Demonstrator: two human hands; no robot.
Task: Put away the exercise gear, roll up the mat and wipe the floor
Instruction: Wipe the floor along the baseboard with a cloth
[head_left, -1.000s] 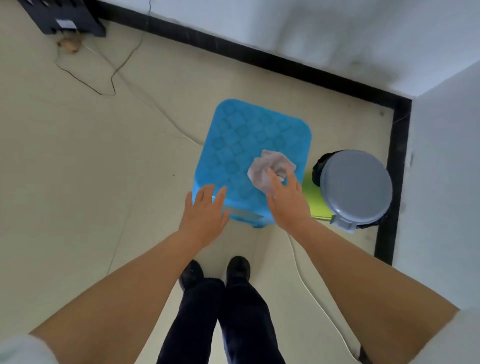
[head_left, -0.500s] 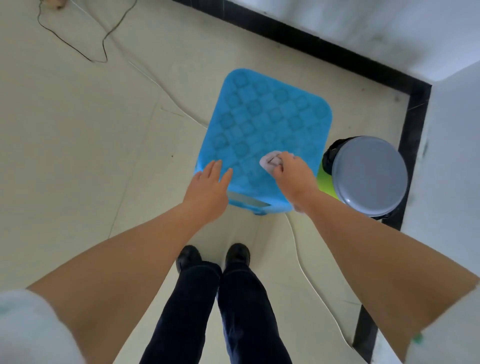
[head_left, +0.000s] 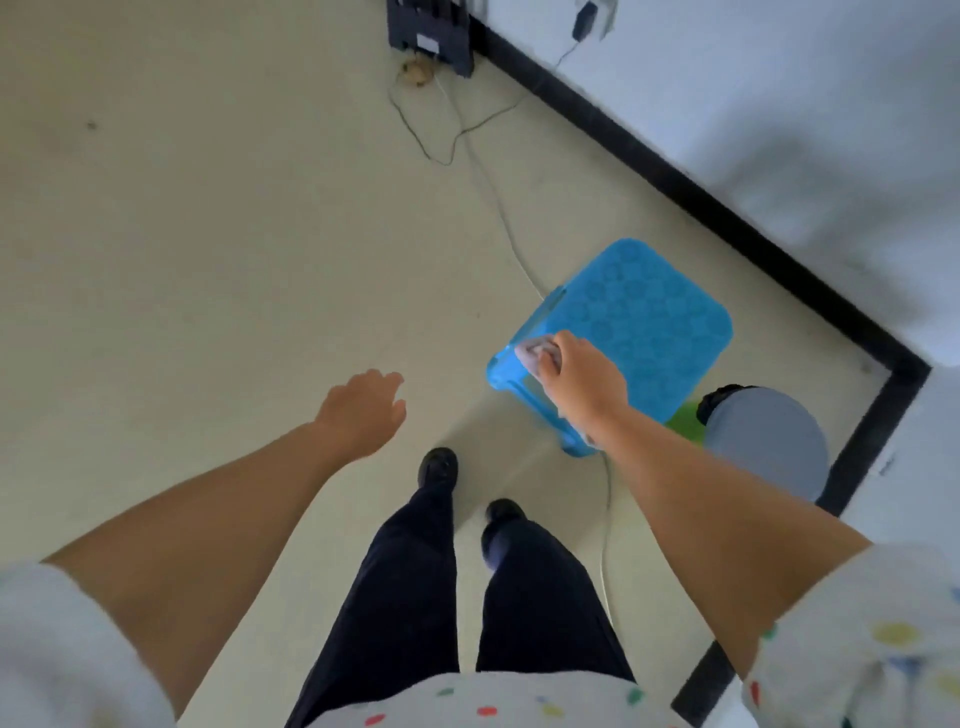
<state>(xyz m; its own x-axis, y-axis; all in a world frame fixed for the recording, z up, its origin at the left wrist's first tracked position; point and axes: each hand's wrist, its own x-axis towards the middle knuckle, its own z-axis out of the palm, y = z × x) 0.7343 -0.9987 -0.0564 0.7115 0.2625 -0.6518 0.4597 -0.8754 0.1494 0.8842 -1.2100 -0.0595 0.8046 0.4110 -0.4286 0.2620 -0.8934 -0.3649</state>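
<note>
Floor (head_left: 208, 260) cream, bare at 9 o'clock. Blue stool (head_left: 649, 322) stood at 2 o'clock. Grey-lidded bin (head_left: 769, 441) at 3 o'clock, just beside stool; contents hidden, no writing legible. Right hand (head_left: 582, 379) clamped pale cloth (head_left: 535, 349) over stool's near edge. Left hand (head_left: 363, 410) hovered, fingers loosely apart, holding nothing.

Your blue plastic stool (head_left: 639, 332) stands ahead and to your right, near the corner of the wall. The grey round-lidded bin (head_left: 769, 441) sits just right of it. Your right hand (head_left: 582, 379) holds a crumpled pale cloth (head_left: 535, 351) over the stool's near-left edge; your left hand (head_left: 363, 410) hangs over the beige floor (head_left: 208, 260), left of the stool.
</note>
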